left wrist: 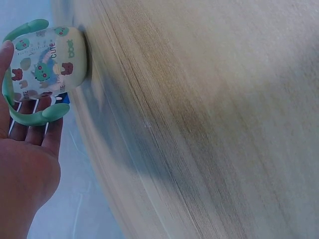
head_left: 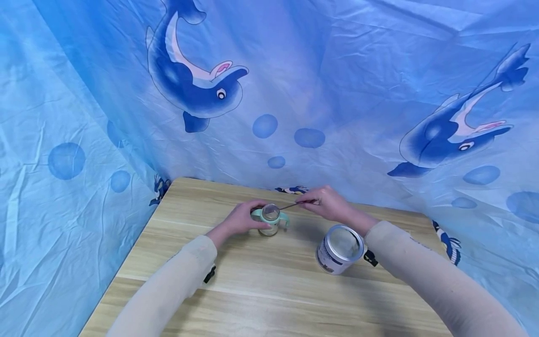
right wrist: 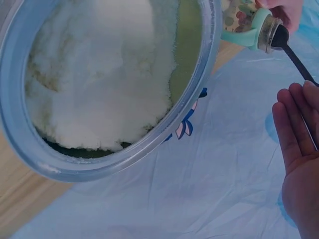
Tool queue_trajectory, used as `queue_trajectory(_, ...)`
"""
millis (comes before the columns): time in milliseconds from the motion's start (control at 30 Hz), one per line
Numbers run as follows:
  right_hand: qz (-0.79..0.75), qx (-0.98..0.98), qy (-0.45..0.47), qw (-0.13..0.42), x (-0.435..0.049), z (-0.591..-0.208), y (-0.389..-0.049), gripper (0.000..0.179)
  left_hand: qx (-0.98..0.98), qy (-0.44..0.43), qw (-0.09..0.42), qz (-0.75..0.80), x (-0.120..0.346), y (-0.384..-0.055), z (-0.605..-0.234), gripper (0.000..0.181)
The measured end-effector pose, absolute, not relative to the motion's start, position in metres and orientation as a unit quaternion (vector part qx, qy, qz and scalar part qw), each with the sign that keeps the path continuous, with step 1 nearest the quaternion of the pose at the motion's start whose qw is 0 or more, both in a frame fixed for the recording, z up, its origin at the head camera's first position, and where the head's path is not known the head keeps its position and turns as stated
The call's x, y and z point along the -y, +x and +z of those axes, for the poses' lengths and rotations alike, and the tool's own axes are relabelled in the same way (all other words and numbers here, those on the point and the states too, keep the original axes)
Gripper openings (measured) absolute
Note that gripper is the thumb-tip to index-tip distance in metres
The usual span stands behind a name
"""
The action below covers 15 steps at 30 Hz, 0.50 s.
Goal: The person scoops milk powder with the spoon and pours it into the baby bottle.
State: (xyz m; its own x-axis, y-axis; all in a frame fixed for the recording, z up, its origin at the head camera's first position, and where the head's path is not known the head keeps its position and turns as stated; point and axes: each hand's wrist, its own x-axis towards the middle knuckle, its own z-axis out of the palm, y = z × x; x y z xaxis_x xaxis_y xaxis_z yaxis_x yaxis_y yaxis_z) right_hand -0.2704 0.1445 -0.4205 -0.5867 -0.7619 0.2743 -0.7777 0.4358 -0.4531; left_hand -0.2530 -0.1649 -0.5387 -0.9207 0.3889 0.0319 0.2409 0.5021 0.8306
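- Head view: my left hand holds a small clear bottle with a mint-green two-handled collar and a printed body. The bottle is just to the right of my left palm, thumb on the near side and fingers on the far side.
- Head view: my right hand pinches the handle of a slender dark spoon. The spoon slants down leftward from my right fingers to the mouth of the bottle, which is open at the top.
- Head view: a round metal can with a silver rim and a white printed label stands upright, nearer to me than my right hand and just left of my right forearm.
- Head view: beneath both hands is a pale wood-grain tabletop; beyond them hangs a blue cloth printed with dolphins.
- Left wrist view: the bottle is beyond my left palm, my fingers behind its green handles. The print shows small green and brown figures and the word "CUTE". The bottle's base is at the tabletop.
- Right wrist view: my right hand is at the frame edge, several fingers extended; the full grip is cut off here. Beyond my fingertips, the dark spoon head is at the bottle mouth.
- Right wrist view: beside my right hand, the can contains pale powder, with a greenish area along one side.
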Motion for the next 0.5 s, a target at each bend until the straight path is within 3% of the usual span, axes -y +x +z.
queue_trajectory(367,0.267,0.839,0.473,0.029,-0.1456,-0.4212,-0.2722,0.021,-0.862,0.181,0.086,0.466,0.1652,-0.2534,-0.5392,0.076)
queue_trajectory(500,0.290,0.853,0.434,-0.004,-0.1453,-0.4227,-0.2708,0.017,-0.862,0.181,0.086,0.466,0.1655,-0.2537,-0.5397,0.076)
